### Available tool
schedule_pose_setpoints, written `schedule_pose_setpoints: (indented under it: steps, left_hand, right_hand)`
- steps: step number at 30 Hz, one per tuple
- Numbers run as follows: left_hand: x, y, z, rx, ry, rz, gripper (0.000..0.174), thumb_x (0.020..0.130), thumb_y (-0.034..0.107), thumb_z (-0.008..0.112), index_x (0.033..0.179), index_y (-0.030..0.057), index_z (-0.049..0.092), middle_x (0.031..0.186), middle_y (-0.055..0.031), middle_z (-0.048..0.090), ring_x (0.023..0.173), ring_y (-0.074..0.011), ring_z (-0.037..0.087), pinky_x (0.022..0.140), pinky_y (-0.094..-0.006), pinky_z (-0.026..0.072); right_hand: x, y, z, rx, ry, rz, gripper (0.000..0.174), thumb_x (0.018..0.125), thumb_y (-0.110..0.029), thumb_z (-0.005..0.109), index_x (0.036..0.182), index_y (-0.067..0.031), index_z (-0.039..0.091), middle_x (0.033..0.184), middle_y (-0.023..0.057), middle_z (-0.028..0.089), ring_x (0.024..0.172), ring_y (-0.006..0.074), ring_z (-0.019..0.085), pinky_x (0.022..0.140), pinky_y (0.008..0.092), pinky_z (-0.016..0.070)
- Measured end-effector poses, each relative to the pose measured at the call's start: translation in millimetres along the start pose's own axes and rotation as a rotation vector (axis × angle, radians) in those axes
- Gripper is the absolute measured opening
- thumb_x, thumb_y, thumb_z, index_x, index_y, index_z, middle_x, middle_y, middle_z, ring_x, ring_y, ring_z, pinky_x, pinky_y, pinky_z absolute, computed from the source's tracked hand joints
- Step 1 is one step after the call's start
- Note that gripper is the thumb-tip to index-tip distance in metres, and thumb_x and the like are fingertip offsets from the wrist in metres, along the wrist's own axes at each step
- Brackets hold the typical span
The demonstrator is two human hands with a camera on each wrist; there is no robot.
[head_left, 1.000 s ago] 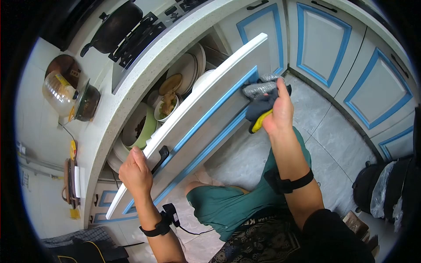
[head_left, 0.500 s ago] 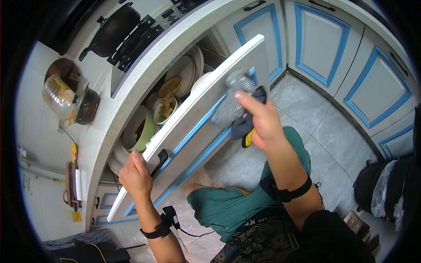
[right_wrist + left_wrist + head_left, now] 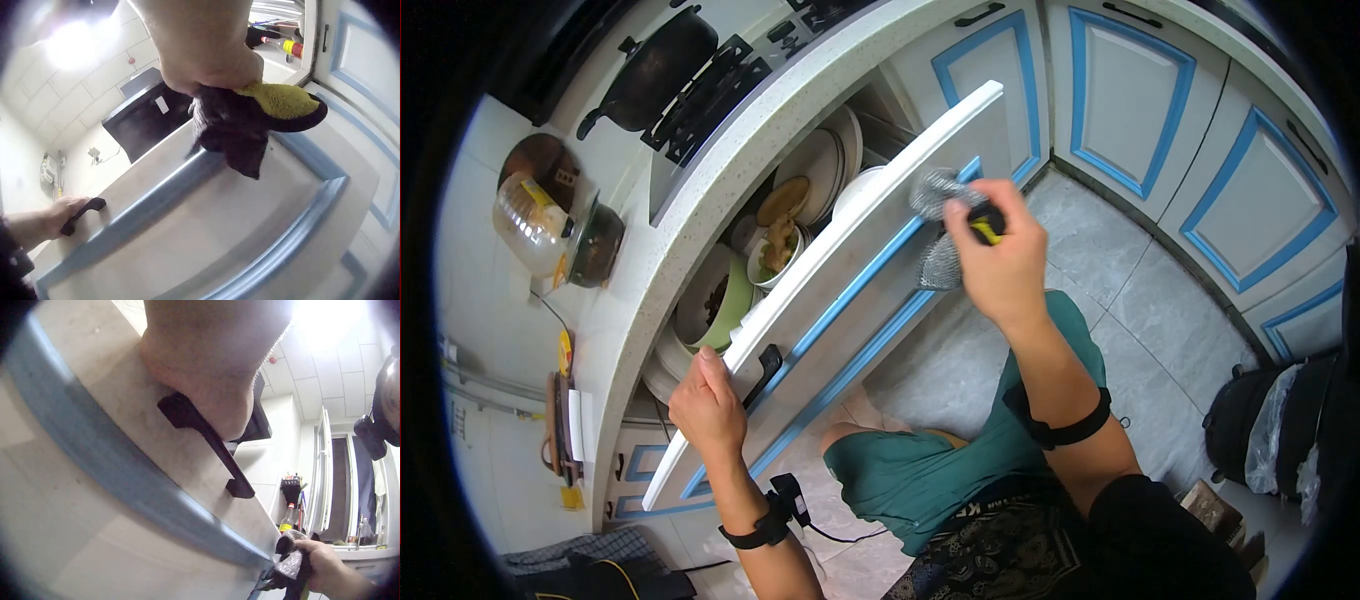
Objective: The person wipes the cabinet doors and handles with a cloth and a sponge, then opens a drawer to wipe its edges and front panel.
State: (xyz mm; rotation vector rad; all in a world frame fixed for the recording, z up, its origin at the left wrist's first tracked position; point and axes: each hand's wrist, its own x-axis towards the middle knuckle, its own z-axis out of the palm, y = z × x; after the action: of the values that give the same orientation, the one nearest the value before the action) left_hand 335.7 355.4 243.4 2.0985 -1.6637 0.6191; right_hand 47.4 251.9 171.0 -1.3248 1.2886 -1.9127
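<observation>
My left hand (image 3: 708, 405) grips the upper edge of a pulled-out white drawer front (image 3: 870, 305) with blue trim, beside its black handle (image 3: 766, 374). The handle (image 3: 215, 447) shows just below that hand in the left wrist view. My right hand (image 3: 1007, 265) holds a bunched cleaning cloth (image 3: 941, 266) of silvery mesh with dark and yellow parts. The mesh lies over the blue trim toward the drawer front's far end. Seen from the right wrist, the cloth (image 3: 284, 105) shows its fuzzy yellow face and a dark corner hanging down over the panel.
Inside the drawer stand a green bowl (image 3: 732, 305), a small bowl of food (image 3: 778, 255) and several plates (image 3: 812, 170). Above runs the curved countertop (image 3: 730, 140) with a black pot (image 3: 665, 65) on the stove. A dark bag (image 3: 1235, 425) sits on the floor at right.
My right hand has moved the cloth from the drawer front's far end leftward along the panel, then tilted it slightly up toward the top edge. The left hand has stayed on the edge.
</observation>
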Motion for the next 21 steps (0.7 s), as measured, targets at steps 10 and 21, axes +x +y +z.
schedule_pose_setpoints:
  steps: [10,21]
  left_hand:
    - [0.2,-0.2,-1.7,-0.039,-0.003,0.001,0.05,0.105,0.038,0.038,0.076,0.0035,0.06,0.063,-0.0187,0.056,0.062,-0.0415,0.056,0.059,-0.047,0.042]
    - [0.1,1.2,2.3,-0.048,0.009,-0.001,0.05,0.105,0.035,0.038,0.074,0.0028,0.059,0.061,-0.0197,0.054,0.06,-0.0423,0.055,0.057,-0.0467,0.0417]
  right_hand:
    - [9.9,2.7,23.6,-0.11,0.071,-0.231,0.039,0.077,-0.005,0.08,0.114,-0.0088,0.066,0.097,0.0093,0.063,0.086,0.0257,0.065,0.077,0.0329,0.0517]
    - [-8.9,13.2,45.2,-0.073,-0.073,-0.481,0.026,0.072,0.004,0.068,0.096,-0.0046,0.065,0.09,0.0113,0.064,0.08,0.0343,0.065,0.07,0.0419,0.0522]
